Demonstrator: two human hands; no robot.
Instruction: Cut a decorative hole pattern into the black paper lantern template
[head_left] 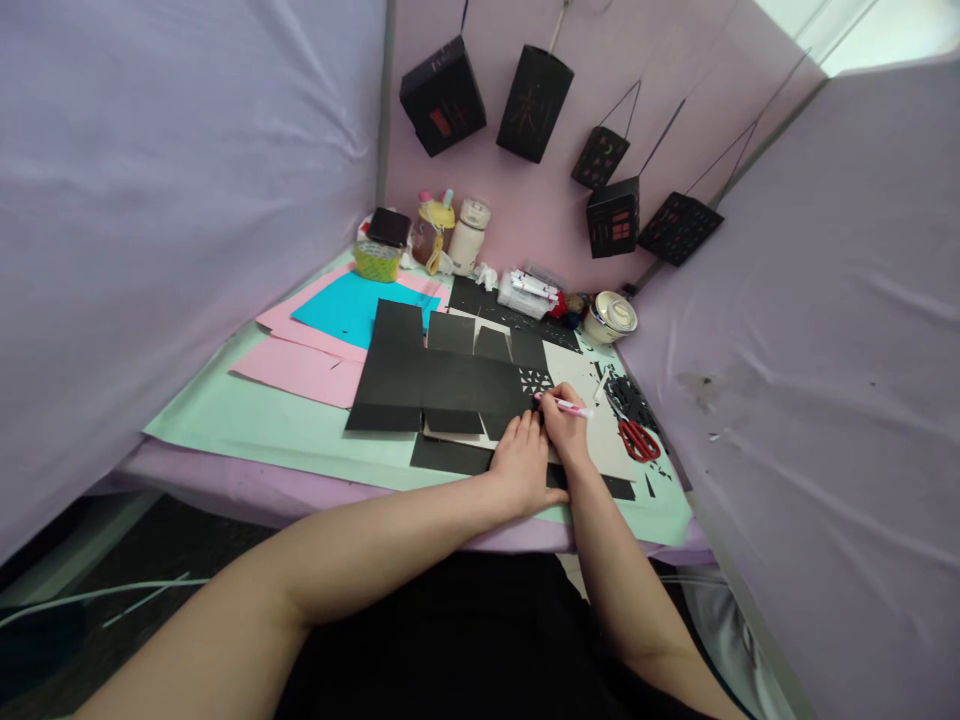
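A black card sheet [465, 380] with flaps lies on the table, and small triangular cutouts show near its right end. My right hand [567, 428] is closed around a pink and white pen-like tool [573, 406], its tip at the card beside the cutouts. Flat on the card's lower right part, my left hand [521, 462] presses with fingers stretched out, touching or nearly touching my right hand. Under the card lie a pale grey board [609, 440] and more black card [450, 456].
Red-handled scissors [638, 440] and black scraps [630, 398] lie at the right. Pink sheets [300, 370] and a blue sheet [341, 312] are at the left. Behind stand a white bottle [469, 237] and a round tub [610, 317]. Black boxes [535, 104] hang above.
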